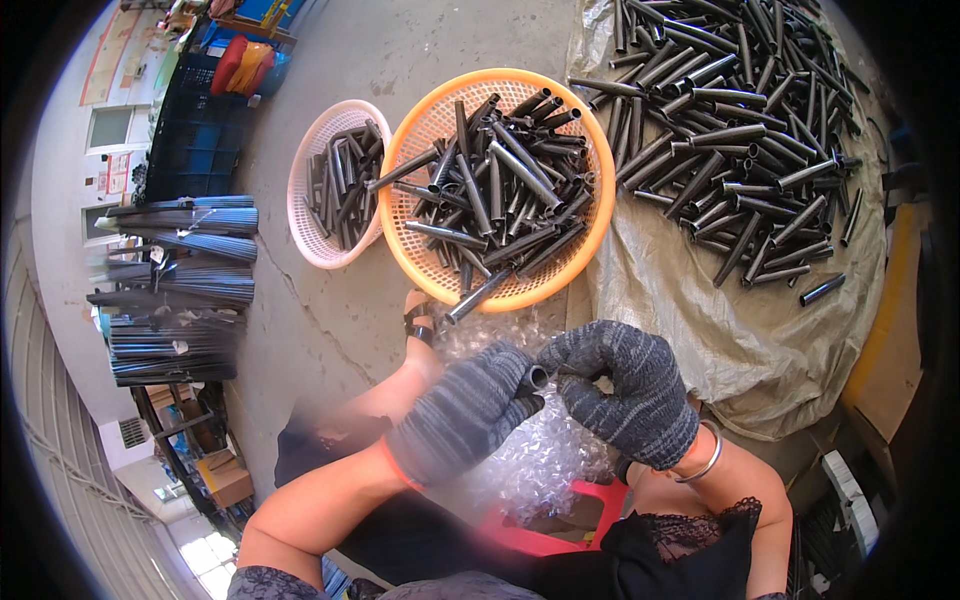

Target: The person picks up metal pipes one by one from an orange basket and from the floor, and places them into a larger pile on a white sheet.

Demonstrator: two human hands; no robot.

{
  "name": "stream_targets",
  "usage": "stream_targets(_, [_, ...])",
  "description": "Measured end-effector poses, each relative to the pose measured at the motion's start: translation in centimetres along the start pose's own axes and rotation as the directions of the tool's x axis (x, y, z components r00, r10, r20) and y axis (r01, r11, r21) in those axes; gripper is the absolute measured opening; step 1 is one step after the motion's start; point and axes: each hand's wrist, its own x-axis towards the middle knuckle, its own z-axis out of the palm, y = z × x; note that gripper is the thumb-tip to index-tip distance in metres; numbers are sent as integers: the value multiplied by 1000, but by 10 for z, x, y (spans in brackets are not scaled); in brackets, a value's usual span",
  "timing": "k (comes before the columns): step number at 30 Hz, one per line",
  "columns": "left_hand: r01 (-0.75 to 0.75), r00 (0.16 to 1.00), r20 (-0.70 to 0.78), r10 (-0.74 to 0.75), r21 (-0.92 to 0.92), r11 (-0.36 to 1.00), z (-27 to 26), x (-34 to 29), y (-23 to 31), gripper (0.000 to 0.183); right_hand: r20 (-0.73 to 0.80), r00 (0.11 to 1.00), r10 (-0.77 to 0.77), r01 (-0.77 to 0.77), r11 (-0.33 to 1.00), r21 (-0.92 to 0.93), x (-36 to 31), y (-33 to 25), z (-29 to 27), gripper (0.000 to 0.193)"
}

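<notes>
My left hand (458,412), in a dark grey striped knit glove, is wrapped round a short black metal tube (538,378). The tube's open end points to the right, and the rest of it is hidden in the fist. My right hand (635,398), gloved alike, is close beside that end with thumb and fingers pinched together. What it pinches, if anything, cannot be made out. Below both hands lies a heap of small clear plastic pieces (550,455). Beyond them stands an orange-rimmed plastic basket (603,215) full of similar black tubes (520,165).
A smaller pink basket (303,235) with tubes stands left of the orange one. A large pile of tubes (730,130) covers a tarp (690,330) at right. Bundles of long rods (180,290) and blue crates (200,130) are at left. A pink stool (520,540) shows below me.
</notes>
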Motion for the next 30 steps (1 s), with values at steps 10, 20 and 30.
stream_targets(10, [225,959,260,-114,-449,865,-17,5,5,26,34,992,-118,122,974,-190,5,2,-1,21])
stream_targets(20, [507,819,574,1,-725,465,-21,3,-3,12,-52,987,-150,118,911,-395,1,37,-31,15])
stream_targets(30, [296,932,-109,-346,-324,899,-23,8,-5,23,-124,987,104,-121,982,-143,-32,131,-82,12])
